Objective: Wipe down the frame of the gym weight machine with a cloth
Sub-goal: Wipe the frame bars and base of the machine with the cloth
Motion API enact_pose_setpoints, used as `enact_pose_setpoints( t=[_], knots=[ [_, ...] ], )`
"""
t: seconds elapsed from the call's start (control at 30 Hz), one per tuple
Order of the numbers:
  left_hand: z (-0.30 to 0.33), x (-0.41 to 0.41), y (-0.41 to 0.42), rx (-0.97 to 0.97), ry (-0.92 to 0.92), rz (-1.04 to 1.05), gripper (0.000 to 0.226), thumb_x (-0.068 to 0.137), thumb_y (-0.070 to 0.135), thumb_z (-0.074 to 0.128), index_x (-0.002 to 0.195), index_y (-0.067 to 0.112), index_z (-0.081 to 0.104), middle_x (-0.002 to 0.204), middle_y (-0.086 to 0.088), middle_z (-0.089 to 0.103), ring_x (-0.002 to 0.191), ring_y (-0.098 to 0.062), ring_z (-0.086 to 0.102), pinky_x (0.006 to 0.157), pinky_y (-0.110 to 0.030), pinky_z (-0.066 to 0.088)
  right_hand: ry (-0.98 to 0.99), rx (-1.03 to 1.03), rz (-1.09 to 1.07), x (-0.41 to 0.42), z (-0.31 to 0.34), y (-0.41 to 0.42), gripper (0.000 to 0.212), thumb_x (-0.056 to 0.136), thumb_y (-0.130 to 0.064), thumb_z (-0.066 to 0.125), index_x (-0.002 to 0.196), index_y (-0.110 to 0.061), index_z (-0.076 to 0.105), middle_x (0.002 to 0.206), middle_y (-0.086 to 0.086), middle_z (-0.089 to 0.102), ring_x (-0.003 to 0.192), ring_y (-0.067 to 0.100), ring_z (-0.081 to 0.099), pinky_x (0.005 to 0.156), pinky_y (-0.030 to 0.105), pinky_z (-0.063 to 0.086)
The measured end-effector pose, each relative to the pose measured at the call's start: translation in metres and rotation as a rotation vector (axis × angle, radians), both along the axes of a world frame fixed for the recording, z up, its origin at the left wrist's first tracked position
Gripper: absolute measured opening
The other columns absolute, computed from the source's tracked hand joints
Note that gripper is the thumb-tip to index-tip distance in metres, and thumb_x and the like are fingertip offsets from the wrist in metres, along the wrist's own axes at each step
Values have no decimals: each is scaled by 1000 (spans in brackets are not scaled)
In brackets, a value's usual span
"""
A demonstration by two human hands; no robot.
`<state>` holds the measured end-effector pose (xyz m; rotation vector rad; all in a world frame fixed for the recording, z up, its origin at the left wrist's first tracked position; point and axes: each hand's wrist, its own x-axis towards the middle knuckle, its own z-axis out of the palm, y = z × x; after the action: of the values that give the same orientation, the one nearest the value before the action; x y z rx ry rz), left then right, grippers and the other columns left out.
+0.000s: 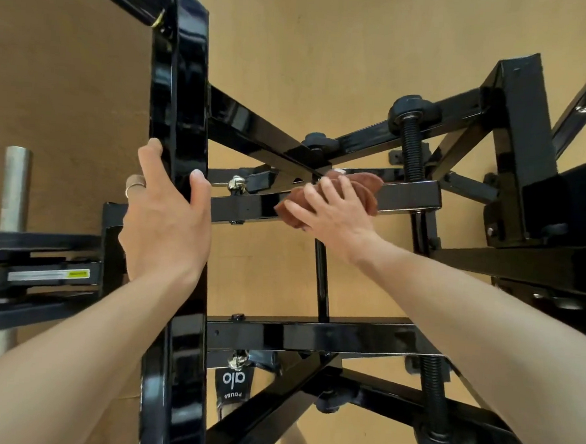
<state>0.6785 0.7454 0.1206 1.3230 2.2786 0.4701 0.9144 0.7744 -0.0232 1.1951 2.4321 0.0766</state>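
The weight machine's glossy black steel frame (187,78) fills the view, seen from above. My left hand (163,220) grips the thick upright post at left, fingers on its far side and thumb on the near side. My right hand (333,214) presses a folded brown cloth (365,188) onto a horizontal black crossbar (409,196) near where two diagonal braces cross. The cloth bunches out beyond my fingertips and below my palm.
A second crossbar (312,336) runs below my right forearm. Threaded black adjuster screws (412,150) stand at the right. A silver weight peg (14,187) sticks up at the left beside stacked black plates (35,268). The tan floor (312,51) lies beneath.
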Motion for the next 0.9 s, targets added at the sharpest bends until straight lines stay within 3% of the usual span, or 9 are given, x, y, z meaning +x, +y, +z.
enact_pose_setpoints(
  t=[0.13, 0.27, 0.37, 0.53, 0.7, 0.9],
  knots=[
    [-2, -2, 0, 4, 7, -6, 51, 106, 42, 42, 150, 23, 25, 126, -23, 53, 83, -26, 47, 71, -41, 37, -57, -60, 234, -71, -15, 18, 92, 80, -31, 82, 154, -26, 28, 152, 19, 39, 134, 47, 41, 113, 68, 30],
    [-3, 0, 1, 7, 8, -8, 51, 106, 42, 43, 150, 22, 26, 124, -22, 54, 83, -24, 47, 70, -39, 37, -116, -113, 226, -113, -31, 22, 91, 80, -36, 83, 152, -26, 30, 149, 19, 41, 132, 48, 42, 111, 70, 28],
    [-4, -1, 1, 9, 16, -13, 51, 106, 43, 43, 150, 23, 26, 124, -22, 54, 83, -24, 47, 70, -39, 37, -52, -112, 201, -117, -28, 18, 90, 82, -38, 81, 154, -31, 27, 152, 17, 37, 136, 46, 37, 112, 68, 28],
    [0, -1, 0, -6, 13, -3, 52, 106, 44, 42, 151, 25, 24, 126, -23, 53, 82, -25, 46, 71, -41, 39, 49, -88, 26, -46, 2, 13, 80, 86, -43, 77, 151, -38, 31, 150, 12, 44, 138, 42, 39, 115, 65, 28],
    [2, 0, 0, -9, 4, 11, 52, 106, 43, 43, 151, 25, 24, 128, -21, 53, 80, -27, 50, 74, -43, 48, -178, -9, -74, 89, 47, -3, 94, 90, -38, 73, 160, -38, 11, 157, 16, 30, 144, 44, 28, 117, 64, 26],
    [2, 0, 2, -4, 15, 11, 51, 106, 44, 43, 150, 25, 25, 126, -23, 54, 81, -29, 50, 76, -47, 49, -256, -13, 15, 62, 37, 4, 100, 85, -32, 79, 161, -26, 13, 149, 22, 38, 130, 45, 41, 104, 61, 42]
  ],
)
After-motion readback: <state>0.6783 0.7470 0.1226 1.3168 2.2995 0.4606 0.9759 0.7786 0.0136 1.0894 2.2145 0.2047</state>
